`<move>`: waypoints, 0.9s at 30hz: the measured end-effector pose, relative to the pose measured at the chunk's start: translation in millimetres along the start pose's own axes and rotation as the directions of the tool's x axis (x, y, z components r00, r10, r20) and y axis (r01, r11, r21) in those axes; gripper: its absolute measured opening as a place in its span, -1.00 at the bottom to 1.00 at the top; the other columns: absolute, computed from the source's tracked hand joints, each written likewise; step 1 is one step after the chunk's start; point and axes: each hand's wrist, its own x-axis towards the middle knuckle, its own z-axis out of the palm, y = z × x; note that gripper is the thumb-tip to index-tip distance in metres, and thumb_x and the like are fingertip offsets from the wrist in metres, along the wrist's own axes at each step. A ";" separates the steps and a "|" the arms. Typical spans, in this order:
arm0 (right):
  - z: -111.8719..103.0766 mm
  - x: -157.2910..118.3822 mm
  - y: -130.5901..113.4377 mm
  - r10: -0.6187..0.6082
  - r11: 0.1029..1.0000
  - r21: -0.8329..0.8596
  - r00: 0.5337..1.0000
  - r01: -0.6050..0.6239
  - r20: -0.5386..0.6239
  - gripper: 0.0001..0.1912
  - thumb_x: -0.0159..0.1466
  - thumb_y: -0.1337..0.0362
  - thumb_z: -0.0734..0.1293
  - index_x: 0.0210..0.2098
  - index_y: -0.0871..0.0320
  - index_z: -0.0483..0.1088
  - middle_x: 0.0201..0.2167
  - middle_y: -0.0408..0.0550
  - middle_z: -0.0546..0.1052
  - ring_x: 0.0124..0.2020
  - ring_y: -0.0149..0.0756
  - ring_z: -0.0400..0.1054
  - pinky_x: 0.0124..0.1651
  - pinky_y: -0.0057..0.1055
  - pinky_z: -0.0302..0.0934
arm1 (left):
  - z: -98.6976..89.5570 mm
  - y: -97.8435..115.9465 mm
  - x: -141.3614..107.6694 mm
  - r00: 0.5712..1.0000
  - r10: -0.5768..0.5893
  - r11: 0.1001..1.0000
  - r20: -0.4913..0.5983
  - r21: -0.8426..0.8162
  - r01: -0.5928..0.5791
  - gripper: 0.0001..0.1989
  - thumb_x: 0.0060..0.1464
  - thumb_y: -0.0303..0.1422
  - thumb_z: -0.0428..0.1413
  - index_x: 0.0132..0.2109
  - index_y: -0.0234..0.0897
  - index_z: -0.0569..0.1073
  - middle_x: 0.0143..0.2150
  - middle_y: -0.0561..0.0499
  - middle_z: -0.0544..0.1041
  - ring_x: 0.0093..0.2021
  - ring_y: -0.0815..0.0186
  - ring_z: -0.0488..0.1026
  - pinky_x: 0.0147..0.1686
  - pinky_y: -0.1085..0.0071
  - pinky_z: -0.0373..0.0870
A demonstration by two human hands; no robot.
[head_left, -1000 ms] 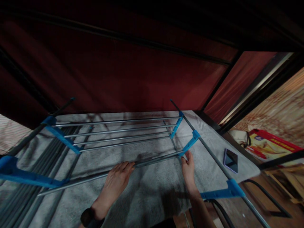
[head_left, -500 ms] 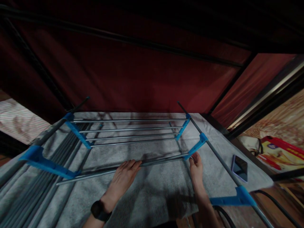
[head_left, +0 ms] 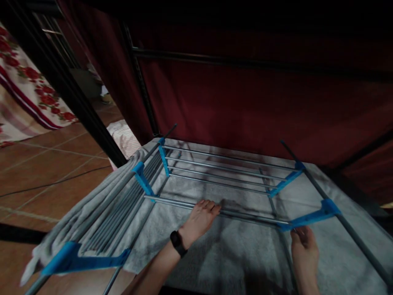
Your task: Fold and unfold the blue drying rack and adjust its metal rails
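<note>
A shelf-like rack of grey metal tubes and blue plastic brackets stands before me. My left hand point(head_left: 201, 219), with a black watch on the wrist, wraps over the front metal tube point(head_left: 248, 216) near its middle. That tube's left end sticks out just past a blue bracket point(head_left: 144, 182). At the tube's right end, my right hand point(head_left: 304, 250) is beside the tip of another blue bracket point(head_left: 313, 216). Its fingers are curled in; what they pinch, if anything, is hidden. Behind, several thin tubes point(head_left: 221, 170) span two farther brackets.
A grey fleecy blanket point(head_left: 233, 254) lies under the rack. Several loose tubes point(head_left: 123, 209) lie at the left. A nearer blue bracket point(head_left: 70, 258) juts out at lower left. Dark red curtain point(head_left: 245, 102) hangs behind black bars. Tiled floor point(head_left: 61, 168) shows at left.
My view has swung left, so the rack appears farther right and the tiled floor shows. The left hand stays on the tube; the right hand remains by the bracket tip, slightly lower.
</note>
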 end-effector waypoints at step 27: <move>-5.7 18.8 -1.5 -0.127 0.965 -0.223 0.989 0.140 0.072 -0.49 0.19 -0.20 0.22 -0.18 0.11 0.37 -0.24 0.07 0.52 -0.14 0.04 0.41 -0.09 -0.11 0.23 | -4.5 -0.6 1.2 0.999 0.044 0.999 0.030 0.012 -0.044 -0.74 0.37 -0.33 -0.04 0.09 -0.18 0.45 -0.12 -0.07 0.52 -0.12 0.24 0.47 -0.06 0.26 0.36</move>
